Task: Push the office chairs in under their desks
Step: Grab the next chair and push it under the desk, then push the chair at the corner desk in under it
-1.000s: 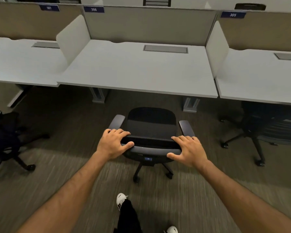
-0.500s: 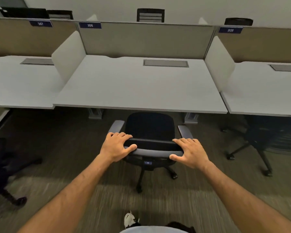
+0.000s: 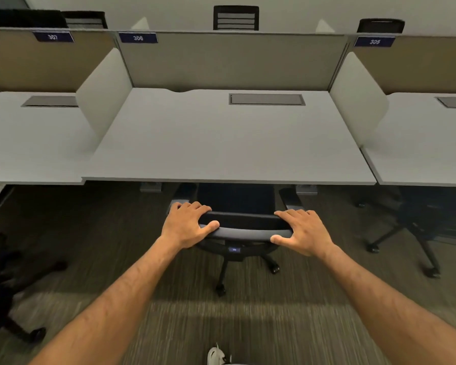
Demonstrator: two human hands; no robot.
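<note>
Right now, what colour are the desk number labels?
Dark blue with pale numerals, as on label 306, in the head view.

The office chair (image 3: 238, 206) now sits farther forward than a second ago: ahead of the grip, its seat and the front ends of both armrests lie under the near edge of the surface (image 3: 229, 143), where they earlier stood clear of it. The white shoe (image 3: 216, 356) now shows only at the bottom edge.
</note>
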